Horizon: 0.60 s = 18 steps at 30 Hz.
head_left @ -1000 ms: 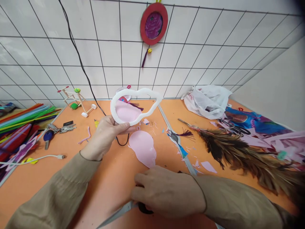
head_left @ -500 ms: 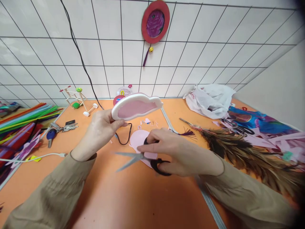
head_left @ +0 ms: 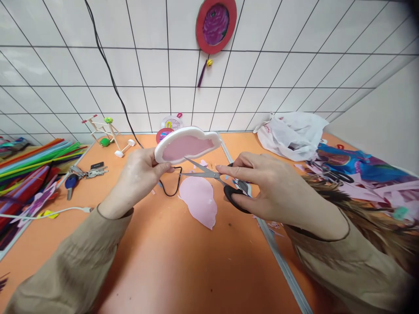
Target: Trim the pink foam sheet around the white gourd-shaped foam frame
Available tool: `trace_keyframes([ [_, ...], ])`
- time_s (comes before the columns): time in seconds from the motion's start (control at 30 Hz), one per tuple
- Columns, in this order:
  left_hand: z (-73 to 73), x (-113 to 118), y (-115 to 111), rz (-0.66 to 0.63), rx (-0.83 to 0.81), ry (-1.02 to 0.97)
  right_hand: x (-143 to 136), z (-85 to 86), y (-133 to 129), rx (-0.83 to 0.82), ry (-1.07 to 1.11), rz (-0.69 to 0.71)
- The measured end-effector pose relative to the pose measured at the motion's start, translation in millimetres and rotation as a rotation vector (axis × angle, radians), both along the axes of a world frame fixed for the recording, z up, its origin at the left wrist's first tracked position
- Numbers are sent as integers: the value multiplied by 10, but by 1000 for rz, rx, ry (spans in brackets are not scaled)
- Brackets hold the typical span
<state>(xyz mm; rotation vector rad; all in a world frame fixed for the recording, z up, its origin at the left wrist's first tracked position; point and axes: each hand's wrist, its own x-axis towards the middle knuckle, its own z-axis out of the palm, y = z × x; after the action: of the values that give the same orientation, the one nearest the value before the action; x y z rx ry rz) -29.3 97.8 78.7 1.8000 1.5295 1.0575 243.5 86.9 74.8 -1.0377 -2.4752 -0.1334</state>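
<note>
My left hand pinches the left end of a flat pink shape with a raised white rim, holding it above the table. Black-handled scissors are in my right hand, with fingers in the loops. Their blades are parted and point left, the upper tip at the lower edge of the rimmed shape. Below, a pink cut-out piece lies flat on the orange table. Small pink scraps lie behind the blades.
Coloured pipe cleaners and keys are at the left, near a small stick model. A white plastic bag, brown feathers and pink scraps lie at the right. A black cord loops behind my left hand.
My right hand has moved right and up with the scissors, bringing the blades up to the rimmed shape and uncovering the pink cut-out. My left hand has barely moved.
</note>
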Motion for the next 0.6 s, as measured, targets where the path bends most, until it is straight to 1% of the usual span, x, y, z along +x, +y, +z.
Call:
trace_keyframes([
  [0.17,-46,-17,12,24,101,172,-8,-26,14,13,-56,-50],
  [0.27,-71,-14,7,18,160,236,-18,-31,15,12,-56,-64],
  [0.37,-88,-2,-4,-4,186,301,-30,-17,11,-8,-66,-53],
  [0.53,-106,45,-44,38,216,468,-43,-5,6,-54,-112,-80],
  [0.6,-108,74,-63,36,211,525,-48,-17,12,-54,-114,-85],
])
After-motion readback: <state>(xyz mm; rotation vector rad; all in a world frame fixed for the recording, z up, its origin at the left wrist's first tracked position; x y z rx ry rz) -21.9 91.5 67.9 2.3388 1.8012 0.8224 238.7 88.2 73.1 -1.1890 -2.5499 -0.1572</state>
